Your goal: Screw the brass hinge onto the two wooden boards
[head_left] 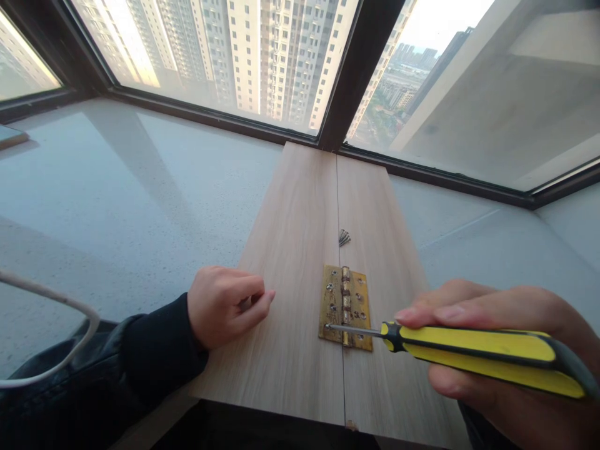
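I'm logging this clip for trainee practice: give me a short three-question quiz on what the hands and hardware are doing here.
1. True or false: the right hand holds the yellow screwdriver with its tip on the brass hinge.
2. Where do the loose screws lie? A) on the boards beyond the hinge; B) in the left hand; C) on the stone sill.
3. Fill in: the left hand rests, fingers curled, on the left wooden ____.

Key: 1 true; 2 A; 3 board.
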`<control>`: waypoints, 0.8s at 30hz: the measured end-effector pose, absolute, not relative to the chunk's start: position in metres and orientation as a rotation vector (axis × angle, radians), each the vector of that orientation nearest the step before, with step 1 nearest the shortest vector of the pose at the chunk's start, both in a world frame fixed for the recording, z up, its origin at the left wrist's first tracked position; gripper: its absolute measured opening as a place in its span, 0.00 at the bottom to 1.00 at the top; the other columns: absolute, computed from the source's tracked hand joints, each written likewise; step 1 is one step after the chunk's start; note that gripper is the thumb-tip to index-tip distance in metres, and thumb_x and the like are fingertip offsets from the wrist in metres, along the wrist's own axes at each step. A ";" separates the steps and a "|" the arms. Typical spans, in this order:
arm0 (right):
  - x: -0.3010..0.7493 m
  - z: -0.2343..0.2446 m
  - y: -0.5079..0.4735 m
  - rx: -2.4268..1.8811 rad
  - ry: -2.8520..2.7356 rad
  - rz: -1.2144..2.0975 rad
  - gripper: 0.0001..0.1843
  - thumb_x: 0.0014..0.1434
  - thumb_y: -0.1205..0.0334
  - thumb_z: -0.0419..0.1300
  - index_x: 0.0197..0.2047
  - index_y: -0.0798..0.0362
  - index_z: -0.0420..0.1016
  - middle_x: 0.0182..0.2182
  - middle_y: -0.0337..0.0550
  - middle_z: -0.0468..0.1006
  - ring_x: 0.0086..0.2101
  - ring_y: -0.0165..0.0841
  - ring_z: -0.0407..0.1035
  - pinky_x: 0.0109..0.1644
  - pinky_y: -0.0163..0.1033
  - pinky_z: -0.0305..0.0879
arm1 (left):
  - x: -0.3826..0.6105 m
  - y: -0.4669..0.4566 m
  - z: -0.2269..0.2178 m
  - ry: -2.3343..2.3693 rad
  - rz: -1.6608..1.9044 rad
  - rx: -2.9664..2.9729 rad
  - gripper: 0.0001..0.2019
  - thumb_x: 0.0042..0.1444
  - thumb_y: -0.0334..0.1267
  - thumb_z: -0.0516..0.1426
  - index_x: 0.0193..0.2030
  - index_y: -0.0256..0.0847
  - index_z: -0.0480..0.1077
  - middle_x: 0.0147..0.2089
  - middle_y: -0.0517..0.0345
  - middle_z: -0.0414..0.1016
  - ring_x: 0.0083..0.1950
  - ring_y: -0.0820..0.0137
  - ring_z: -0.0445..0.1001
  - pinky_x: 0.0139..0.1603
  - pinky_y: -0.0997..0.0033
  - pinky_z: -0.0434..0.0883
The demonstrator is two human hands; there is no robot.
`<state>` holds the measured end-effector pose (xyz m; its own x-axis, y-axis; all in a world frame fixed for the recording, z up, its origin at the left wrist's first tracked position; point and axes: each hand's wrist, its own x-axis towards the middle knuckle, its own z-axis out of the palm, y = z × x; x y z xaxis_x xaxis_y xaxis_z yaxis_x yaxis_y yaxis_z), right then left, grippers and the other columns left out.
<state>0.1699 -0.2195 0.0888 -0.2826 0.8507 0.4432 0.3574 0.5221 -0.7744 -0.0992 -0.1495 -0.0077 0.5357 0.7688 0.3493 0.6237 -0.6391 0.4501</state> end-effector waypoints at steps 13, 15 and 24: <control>0.177 0.093 -0.215 -0.888 -2.041 0.784 0.08 0.67 0.60 0.63 0.47 0.51 0.71 0.37 0.44 0.71 0.37 0.40 0.69 0.36 0.36 0.75 | -0.100 -0.150 -0.008 1.154 0.753 2.525 0.18 0.57 0.39 0.52 0.17 0.37 0.60 0.16 0.65 0.54 0.18 0.79 0.51 0.22 0.74 0.52; 0.173 0.092 -0.212 -0.960 -1.955 0.697 0.09 0.65 0.60 0.66 0.44 0.53 0.71 0.35 0.45 0.71 0.34 0.38 0.69 0.31 0.34 0.72 | -0.100 -0.150 -0.008 1.149 0.755 2.530 0.18 0.57 0.39 0.52 0.17 0.37 0.61 0.16 0.65 0.54 0.18 0.79 0.52 0.22 0.74 0.52; 0.171 0.090 -0.220 -1.015 -1.938 0.623 0.11 0.66 0.56 0.65 0.47 0.52 0.71 0.39 0.45 0.68 0.39 0.40 0.67 0.37 0.36 0.70 | -0.100 -0.150 -0.008 1.165 0.729 2.513 0.18 0.57 0.40 0.52 0.17 0.36 0.60 0.16 0.65 0.55 0.19 0.79 0.51 0.23 0.73 0.51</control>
